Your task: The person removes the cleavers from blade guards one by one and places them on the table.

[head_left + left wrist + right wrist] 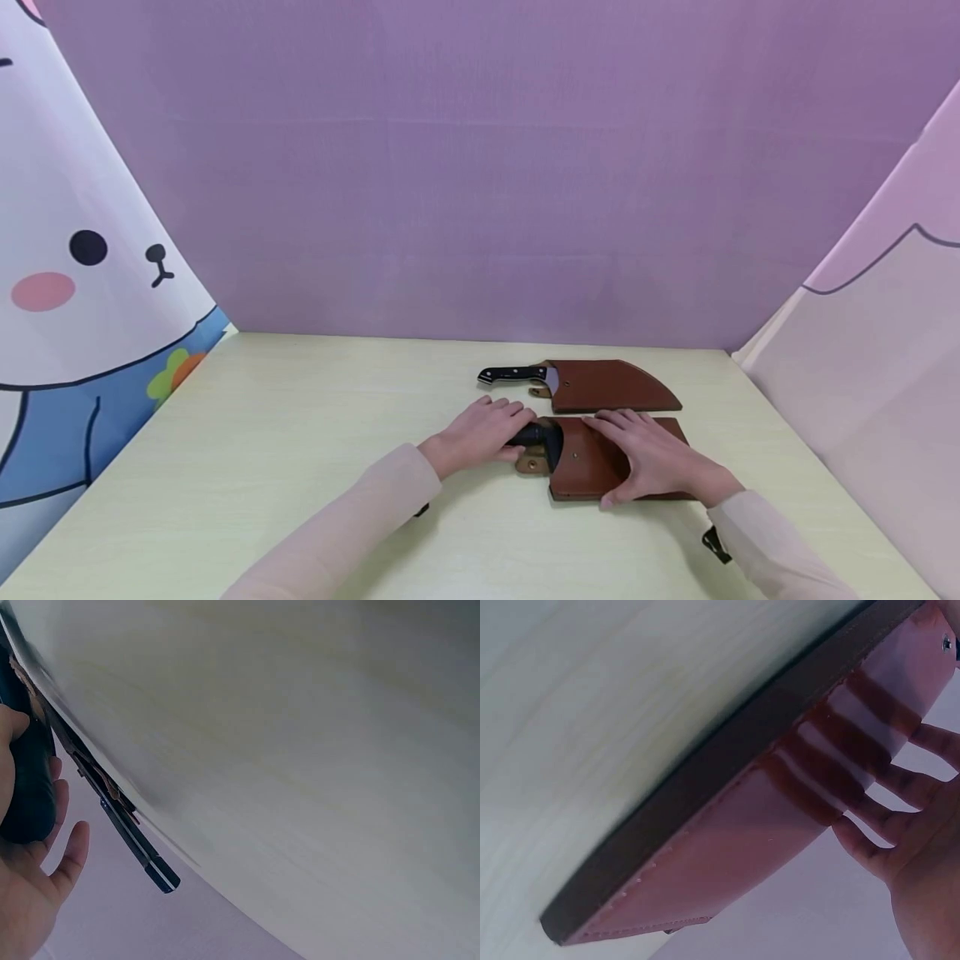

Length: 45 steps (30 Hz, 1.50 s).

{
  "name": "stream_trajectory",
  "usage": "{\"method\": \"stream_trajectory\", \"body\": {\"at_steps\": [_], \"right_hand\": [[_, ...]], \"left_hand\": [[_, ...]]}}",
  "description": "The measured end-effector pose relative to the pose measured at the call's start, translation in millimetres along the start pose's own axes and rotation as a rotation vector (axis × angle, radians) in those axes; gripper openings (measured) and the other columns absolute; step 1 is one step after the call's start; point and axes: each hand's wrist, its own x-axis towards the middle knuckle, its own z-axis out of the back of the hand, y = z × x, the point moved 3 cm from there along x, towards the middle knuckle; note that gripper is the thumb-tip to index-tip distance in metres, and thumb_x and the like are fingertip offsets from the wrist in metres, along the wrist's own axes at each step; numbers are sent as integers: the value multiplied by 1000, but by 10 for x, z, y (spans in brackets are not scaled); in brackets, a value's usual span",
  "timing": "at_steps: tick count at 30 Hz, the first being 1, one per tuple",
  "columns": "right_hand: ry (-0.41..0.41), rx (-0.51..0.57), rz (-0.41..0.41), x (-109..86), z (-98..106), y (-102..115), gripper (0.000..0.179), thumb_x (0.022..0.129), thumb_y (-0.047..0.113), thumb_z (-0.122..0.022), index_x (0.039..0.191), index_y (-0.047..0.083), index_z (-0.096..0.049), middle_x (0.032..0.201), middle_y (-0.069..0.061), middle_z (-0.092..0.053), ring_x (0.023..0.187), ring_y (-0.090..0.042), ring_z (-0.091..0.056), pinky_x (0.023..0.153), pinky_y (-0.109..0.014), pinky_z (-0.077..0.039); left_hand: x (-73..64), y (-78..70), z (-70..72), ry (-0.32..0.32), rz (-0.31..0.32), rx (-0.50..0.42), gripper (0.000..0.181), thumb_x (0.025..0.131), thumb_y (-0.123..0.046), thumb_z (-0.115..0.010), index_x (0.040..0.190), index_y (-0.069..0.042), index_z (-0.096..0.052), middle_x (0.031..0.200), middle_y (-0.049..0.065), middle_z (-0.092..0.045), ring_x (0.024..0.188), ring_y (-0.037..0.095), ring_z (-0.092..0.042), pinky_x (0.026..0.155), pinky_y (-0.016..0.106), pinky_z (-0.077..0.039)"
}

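My left hand (483,433) holds a cleaver by its black handle (529,434), thumb on one side and fingers on the other. Its blade sits inside a broad brown leather sheath (588,454) lying flat on the table. Across that sheath spreads my right hand (663,458), thumb at the near edge and fingertips at the far edge. The right wrist view shows those fingers (896,806) reaching the glossy leather (727,855). Near the handle hangs a loose strap (532,464) with a snap. The left wrist view catches the black handle (30,787) in the hand.
Just beyond lies a second knife with a black riveted handle (513,375), its blade in a curved brown sheath (611,385). The pale wooden table (315,400) meets a purple backdrop (480,208). Printed cartoon panels (82,333) flank both sides.
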Motion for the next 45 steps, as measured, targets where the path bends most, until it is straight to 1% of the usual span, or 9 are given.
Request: {"method": "stream_trajectory", "body": {"at_steps": [5,14,22,29,36,45], "right_hand": [[-13,-5,4,5,16,15,109,54,78,-64,139,14,-39,135,-13,-45,120,-31,-42,96,-57,-32],[-29,-29,8,6,25,27,109,54,79,-63,139,15,-39,134,-13,-46,121,-31,-42,96,-56,-31],[-69,-66,40,20,61,56,111,53,78,-64,139,14,-39,133,-12,-47,119,-30,-43,94,-54,-33],[-86,-87,53,29,59,59,110,53,79,-63,138,13,-40,132,-12,-48,118,-29,-44,92,-52,-34],[-70,-85,42,19,44,65,110,54,78,-63,140,16,-38,134,-11,-46,119,-29,-43,93,-53,-34],[-53,-83,27,20,30,60,110,54,79,-62,141,17,-36,136,-11,-45,120,-29,-42,96,-53,-32]], "left_hand": [[-12,11,8,-5,6,-30,42,88,-40,-55,124,-20,-46,114,-2,-58,96,13,-56,79,33,-46],[-23,30,-10,26,25,-104,42,90,-38,-54,127,-20,-44,117,-2,-55,101,13,-53,80,33,-45],[-31,42,1,8,30,-106,42,91,-38,-51,128,-20,-43,115,-3,-54,99,13,-53,80,33,-43],[-41,56,8,-9,25,-99,42,91,-39,-50,128,-19,-43,115,-2,-55,99,14,-53,81,34,-43],[-56,60,20,-10,19,-112,41,91,-38,-50,127,-20,-43,114,-2,-55,95,13,-52,77,31,-41],[-65,72,19,-21,16,-153,39,90,-38,-52,125,-20,-44,111,-2,-56,94,12,-52,76,30,-41]]}}
